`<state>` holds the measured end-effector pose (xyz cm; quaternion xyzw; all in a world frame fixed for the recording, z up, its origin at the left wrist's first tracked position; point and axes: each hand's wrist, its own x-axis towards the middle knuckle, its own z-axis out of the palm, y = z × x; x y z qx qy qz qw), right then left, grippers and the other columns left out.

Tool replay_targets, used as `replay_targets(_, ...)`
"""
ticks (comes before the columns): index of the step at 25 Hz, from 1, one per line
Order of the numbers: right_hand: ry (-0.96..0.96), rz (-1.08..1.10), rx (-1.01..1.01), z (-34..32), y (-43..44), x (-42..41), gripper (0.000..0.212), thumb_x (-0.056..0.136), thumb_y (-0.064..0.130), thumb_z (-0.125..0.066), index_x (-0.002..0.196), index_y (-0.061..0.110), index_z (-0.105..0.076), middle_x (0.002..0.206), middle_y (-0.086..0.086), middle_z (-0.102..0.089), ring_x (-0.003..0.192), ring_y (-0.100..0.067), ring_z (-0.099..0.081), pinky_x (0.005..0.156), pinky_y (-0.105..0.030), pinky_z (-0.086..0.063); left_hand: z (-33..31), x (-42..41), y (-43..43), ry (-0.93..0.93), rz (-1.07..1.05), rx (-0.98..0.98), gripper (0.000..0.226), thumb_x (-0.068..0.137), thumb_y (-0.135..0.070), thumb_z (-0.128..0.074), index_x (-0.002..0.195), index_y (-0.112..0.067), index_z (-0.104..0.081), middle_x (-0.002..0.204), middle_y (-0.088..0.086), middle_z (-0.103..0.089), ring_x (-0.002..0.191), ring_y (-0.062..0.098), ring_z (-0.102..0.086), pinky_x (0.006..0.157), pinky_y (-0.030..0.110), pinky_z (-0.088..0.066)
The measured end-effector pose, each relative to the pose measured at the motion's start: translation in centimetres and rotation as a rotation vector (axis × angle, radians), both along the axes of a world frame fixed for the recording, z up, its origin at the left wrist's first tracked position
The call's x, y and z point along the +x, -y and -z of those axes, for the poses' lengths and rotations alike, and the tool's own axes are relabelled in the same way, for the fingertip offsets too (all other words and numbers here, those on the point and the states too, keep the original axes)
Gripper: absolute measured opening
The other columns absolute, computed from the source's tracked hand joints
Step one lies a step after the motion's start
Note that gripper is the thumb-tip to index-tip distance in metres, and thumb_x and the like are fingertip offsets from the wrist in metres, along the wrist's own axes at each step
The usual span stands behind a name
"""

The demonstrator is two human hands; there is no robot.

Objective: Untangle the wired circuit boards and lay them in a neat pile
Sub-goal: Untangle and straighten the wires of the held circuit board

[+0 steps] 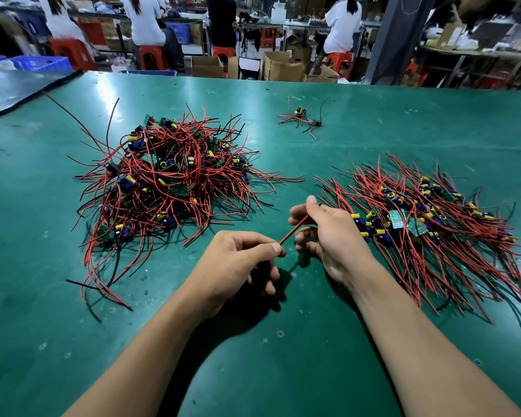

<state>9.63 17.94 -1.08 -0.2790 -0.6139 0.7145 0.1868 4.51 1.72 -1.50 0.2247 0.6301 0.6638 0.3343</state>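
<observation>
Toward the left edge of the green-matted table (283,341) lies the tangled heap of red- and black-wired green circuit boards (169,176), with leads crossing in all directions. At the near middle, the left hand (238,263) pinches one end of a thin red wire (295,228) between thumb and forefinger, the other fingers curled under. The right hand (328,233) grips the same wire further up, thumb raised. The wire runs taut between them, clear of the table. The board it belongs to is not visible, possibly hidden under a palm. Toward the right edge sits the sorted pile of wired boards (427,224), with boards in a band and leads fanned roughly parallel. A small separate cluster of wired boards (301,118) lies near the far edge.

Assessment: the step in hand appears to be straightening one lead before laying the unit down. Draw the wire through the fingers evenly, without tugging at the solder joint. Set the board on the band with its leads following the pile's direction.

Containers, all beyond the far edge: blue plastic crates (39,63) at the left hold something pale and unidentifiable. Open brown cardboard boxes (206,66) stand near the middle, contents not visible.
</observation>
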Motion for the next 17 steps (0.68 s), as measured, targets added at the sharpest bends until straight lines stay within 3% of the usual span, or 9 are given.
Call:
replay_targets(4, -0.036, -0.029, -0.189, -0.5, -0.4, 0.2, 0.049, 0.107, 0.039, -0.041, 0.066, 0.016, -0.057, 0.058, 0.000, -0.060, 0.045, -0.012, -0.055, 0.044, -0.022, -0.043, -0.3, -0.1, 0.1, 0.045, 0.023, 0.010, 0.013, 0.091, -0.006, -0.062, 0.088, 0.004, -0.069, 0.058, 0.015, -0.061, 0.041, 0.022, -0.056, 0.045, 0.025, -0.046)
replay_targets(7, -0.082, -0.119, -0.466, -1.2, -1.0, 0.7, 0.052, 0.106, 0.034, -0.041, 0.058, 0.017, -0.050, 0.065, -0.002, -0.066, 0.067, -0.017, -0.072, 0.053, -0.027, -0.053, -0.2, -0.1, 0.2, 0.055, 0.040, 0.006, 0.015, 0.091, -0.007, -0.062, 0.092, 0.008, -0.067, 0.058, 0.015, -0.061, 0.042, 0.023, -0.056, 0.045, 0.025, -0.047)
replay_targets(11, -0.204, -0.227, -0.771, -1.2, -1.5, 1.2, 0.049, 0.094, 0.024, -0.050, 0.047, 0.013, -0.053, 0.081, -0.010, -0.074, 0.087, -0.028, -0.075, 0.073, -0.037, -0.062, -0.2, -0.2, 0.2, 0.062, 0.059, -0.010, 0.016, 0.091, -0.008, -0.063, 0.093, 0.008, -0.067, 0.060, 0.016, -0.061, 0.044, 0.023, -0.057, 0.047, 0.026, -0.047)
replay_targets(13, -0.203, -0.211, -0.707, -1.1, -1.5, 1.1, 0.046, 0.097, 0.030, -0.051, 0.057, 0.012, -0.066, 0.089, -0.009, -0.076, 0.089, -0.027, -0.075, 0.076, -0.037, -0.062, -0.2, -0.1, 0.2, 0.065, 0.040, -0.008, 0.018, 0.092, -0.008, -0.062, 0.095, 0.009, -0.066, 0.062, 0.017, -0.062, 0.046, 0.024, -0.059, 0.047, 0.025, -0.049)
replay_targets(15, -0.169, -0.196, -0.568, -1.0, -1.4, 0.9, 0.047, 0.095, 0.050, -0.054, 0.092, 0.009, -0.076, 0.104, -0.008, -0.076, 0.093, -0.023, -0.074, 0.080, -0.036, -0.062, -0.2, -0.2, -0.1, 0.103, -0.013, 0.023, 0.025, 0.095, -0.013, -0.059, 0.101, 0.011, -0.063, 0.067, 0.019, -0.064, 0.050, 0.025, -0.061, 0.048, 0.026, -0.052)
replay_targets(17, -0.123, -0.196, -0.501, -0.7, -1.3, 0.7, 0.073, 0.078, 0.065, -0.063, 0.119, 0.004, -0.065, 0.117, -0.012, -0.073, 0.100, -0.023, -0.073, 0.082, -0.037, -0.062, -0.4, -0.5, -0.5, 0.177, -0.075, 0.067, 0.036, 0.098, -0.027, -0.055, 0.106, 0.007, -0.064, 0.076, 0.022, -0.068, 0.056, 0.027, -0.065, 0.052, 0.028, -0.056)
